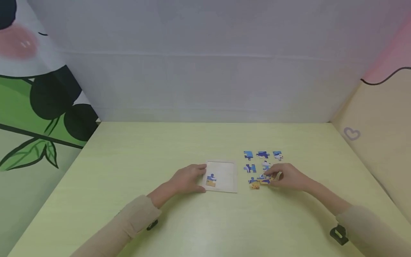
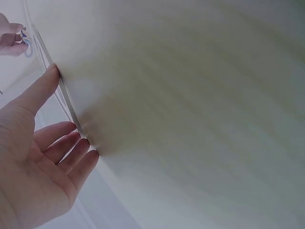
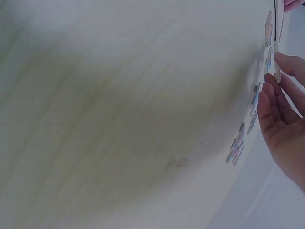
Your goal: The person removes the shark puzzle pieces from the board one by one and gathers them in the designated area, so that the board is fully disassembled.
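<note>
A square puzzle tray [image 1: 224, 178] with a pale rim lies mid-table, and one blue-and-yellow puzzle piece [image 1: 211, 180] sits in its lower left corner. My left hand [image 1: 188, 178] touches the tray's left edge, thumb near the lower corner and fingers near the upper; the left wrist view shows the fingertips resting against that edge. To the right of the tray, my right hand [image 1: 285, 176] pinches a puzzle piece [image 3: 278, 75] between thumb and fingers, seen edge-on in the right wrist view. The fingers partly hide pieces beneath them.
Several loose puzzle pieces [image 1: 249, 168] lie in rough rows right of the tray, with a blue-and-yellow corner piece [image 1: 254, 183] nearest me. A pale wall [image 1: 205, 85] stands behind the table [image 1: 135, 150], and printed panels flank it left and right.
</note>
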`<state>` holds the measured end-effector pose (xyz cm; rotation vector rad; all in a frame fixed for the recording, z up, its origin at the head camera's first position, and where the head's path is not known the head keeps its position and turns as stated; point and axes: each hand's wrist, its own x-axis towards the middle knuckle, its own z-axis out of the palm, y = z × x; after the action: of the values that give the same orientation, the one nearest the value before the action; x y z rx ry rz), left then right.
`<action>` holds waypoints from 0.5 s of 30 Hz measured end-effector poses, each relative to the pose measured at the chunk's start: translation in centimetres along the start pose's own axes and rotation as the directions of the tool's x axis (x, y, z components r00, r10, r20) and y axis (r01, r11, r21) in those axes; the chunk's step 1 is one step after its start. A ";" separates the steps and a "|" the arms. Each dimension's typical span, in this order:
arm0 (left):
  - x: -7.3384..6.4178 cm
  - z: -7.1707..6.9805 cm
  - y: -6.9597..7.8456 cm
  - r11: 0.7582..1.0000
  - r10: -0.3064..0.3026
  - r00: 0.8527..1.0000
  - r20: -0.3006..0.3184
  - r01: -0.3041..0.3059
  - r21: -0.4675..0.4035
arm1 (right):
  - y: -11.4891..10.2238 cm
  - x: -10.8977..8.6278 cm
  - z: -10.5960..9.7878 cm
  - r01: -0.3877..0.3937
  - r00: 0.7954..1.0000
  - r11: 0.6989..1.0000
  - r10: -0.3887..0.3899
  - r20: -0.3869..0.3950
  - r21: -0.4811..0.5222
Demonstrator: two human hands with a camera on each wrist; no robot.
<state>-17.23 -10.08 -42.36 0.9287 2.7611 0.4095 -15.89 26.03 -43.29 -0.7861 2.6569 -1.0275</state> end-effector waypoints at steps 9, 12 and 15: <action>-0.2 -0.2 -0.1 1.000 0.019 1.000 -0.018 -0.020 -0.016 | 1.2 -1.2 -0.2 -0.013 1.000 0.999 0.013 -0.001 -0.050; -0.2 -0.2 0.0 1.000 0.015 1.000 -0.015 -0.016 -0.026 | 1.4 -1.3 -0.3 -0.033 0.999 0.997 0.033 -0.003 -0.067; -0.2 -0.2 0.1 0.999 0.008 1.000 -0.011 -0.009 -0.041 | 1.6 -1.3 -0.3 -0.048 0.999 0.996 0.048 -0.001 -0.070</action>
<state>-17.10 -10.22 -42.09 0.9315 2.7485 0.4716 -15.53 27.94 -44.13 -0.7320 2.7103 -0.9275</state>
